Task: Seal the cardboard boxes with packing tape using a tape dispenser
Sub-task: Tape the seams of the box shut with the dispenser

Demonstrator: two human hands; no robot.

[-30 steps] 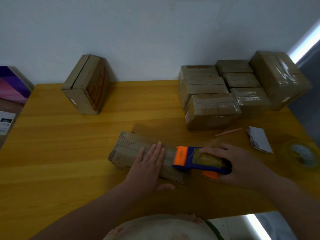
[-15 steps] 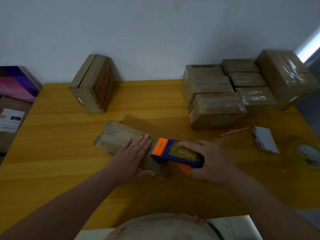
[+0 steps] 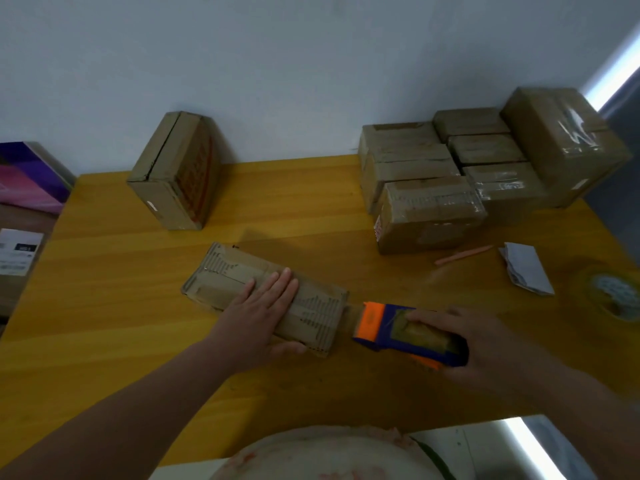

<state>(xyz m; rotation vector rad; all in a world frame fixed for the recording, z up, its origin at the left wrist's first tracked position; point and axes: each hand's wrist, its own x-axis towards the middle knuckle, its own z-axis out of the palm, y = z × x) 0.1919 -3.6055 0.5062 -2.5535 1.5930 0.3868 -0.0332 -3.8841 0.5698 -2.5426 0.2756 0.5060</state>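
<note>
A flat, worn cardboard box (image 3: 228, 275) lies at an angle in the middle of the yellow wooden table (image 3: 121, 306). My left hand (image 3: 259, 310) presses flat on its top, fingers straight, thumb over the near side. My right hand (image 3: 464, 341) grips a blue and orange tape dispenser (image 3: 398, 332), which is just off the box's right end. A short strip of clear tape stretches from the dispenser's orange mouth to the box's end.
A tall cardboard box (image 3: 176, 171) stands at the back left. Several taped boxes (image 3: 450, 178) are stacked at the back right. A pink stick (image 3: 464, 255), folded grey paper (image 3: 526, 268) and a tape roll (image 3: 616, 292) lie at the right.
The dispenser has slid right along the box top and off its right end, trailing tape. My left hand stayed pressed on the box.
</note>
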